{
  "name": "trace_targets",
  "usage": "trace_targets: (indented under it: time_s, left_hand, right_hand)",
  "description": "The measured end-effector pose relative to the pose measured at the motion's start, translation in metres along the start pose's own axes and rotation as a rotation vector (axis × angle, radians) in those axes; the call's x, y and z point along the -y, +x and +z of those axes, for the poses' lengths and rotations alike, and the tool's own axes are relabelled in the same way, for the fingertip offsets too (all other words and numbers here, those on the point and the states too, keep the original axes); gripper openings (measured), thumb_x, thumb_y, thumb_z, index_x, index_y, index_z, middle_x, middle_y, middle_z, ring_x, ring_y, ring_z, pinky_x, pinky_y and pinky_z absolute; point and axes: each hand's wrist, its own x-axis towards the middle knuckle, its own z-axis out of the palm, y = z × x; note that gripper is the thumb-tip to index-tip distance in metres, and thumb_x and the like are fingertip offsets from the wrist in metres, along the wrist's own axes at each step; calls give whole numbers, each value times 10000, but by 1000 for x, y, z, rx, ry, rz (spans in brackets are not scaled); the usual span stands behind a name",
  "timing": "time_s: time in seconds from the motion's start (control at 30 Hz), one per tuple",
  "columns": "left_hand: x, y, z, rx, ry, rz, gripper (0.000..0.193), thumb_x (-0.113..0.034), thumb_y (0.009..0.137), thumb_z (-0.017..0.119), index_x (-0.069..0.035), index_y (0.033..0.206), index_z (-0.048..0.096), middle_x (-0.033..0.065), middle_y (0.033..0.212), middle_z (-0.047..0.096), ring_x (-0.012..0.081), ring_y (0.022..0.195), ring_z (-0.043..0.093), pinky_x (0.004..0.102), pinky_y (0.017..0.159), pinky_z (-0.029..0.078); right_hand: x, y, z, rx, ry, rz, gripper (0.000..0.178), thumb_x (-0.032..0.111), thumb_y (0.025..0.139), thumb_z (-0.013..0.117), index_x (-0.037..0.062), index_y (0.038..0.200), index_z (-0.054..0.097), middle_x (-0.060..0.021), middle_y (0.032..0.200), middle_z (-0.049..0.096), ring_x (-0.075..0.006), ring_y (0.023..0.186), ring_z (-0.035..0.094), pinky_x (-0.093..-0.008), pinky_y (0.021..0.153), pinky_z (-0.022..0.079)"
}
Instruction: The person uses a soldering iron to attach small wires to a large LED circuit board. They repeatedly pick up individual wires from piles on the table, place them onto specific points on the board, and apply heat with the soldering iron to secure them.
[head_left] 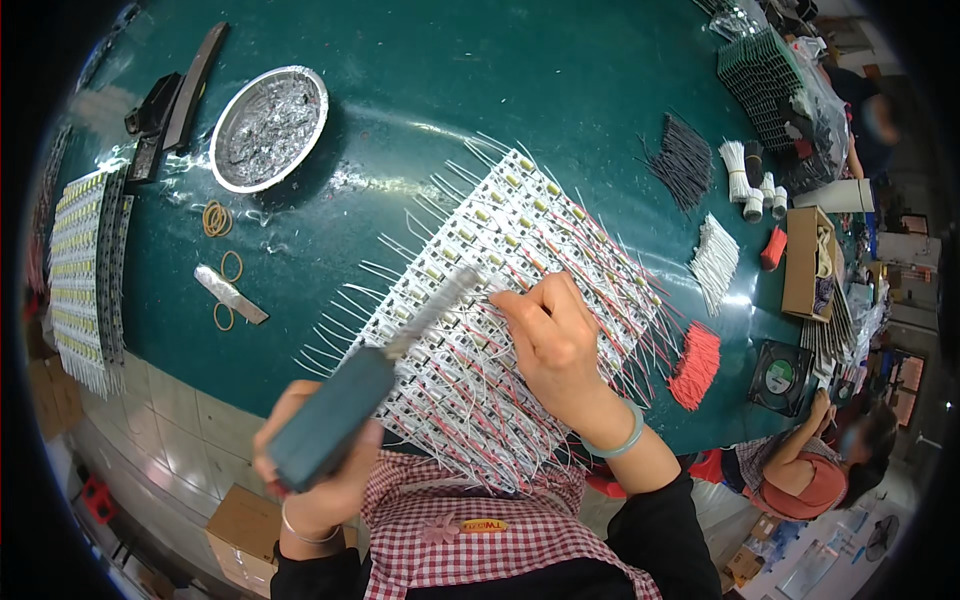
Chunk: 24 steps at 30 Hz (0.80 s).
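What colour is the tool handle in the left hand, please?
The handle is dark teal, clearest in the head view.

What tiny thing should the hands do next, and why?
I'd guess the left hand should steady the green-handled tool, because its metal end looks blurred and points up close to the right hand, over the sheet of boards crowded with wires.
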Motion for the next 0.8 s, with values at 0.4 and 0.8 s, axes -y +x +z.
trace_targets:
  time_s: [0.4, 0.8]
  left_hand:
    - [10, 53, -45, -365, -18, -144, 401, 5, 789, 764, 48, 1168, 643, 102, 985, 706, 64, 561, 517, 199, 484, 371]
    - [11, -13, -24, -198, -140, -297, 443, 22, 734, 755, 52, 1156, 622, 146, 1015, 688, 95, 588, 557, 208, 479, 412]
  right_hand:
    - [1, 0, 1, -20, -23, -15, 230, -58, 714, 646, 45, 916, 679, -63, 736, 442, -236, 678, 501, -356, 625, 420]
    - [14, -7, -22, -81, -24, 26, 252, -78, 725, 693, 39, 948, 687, -75, 777, 527, -254, 705, 523, -362, 599, 423]
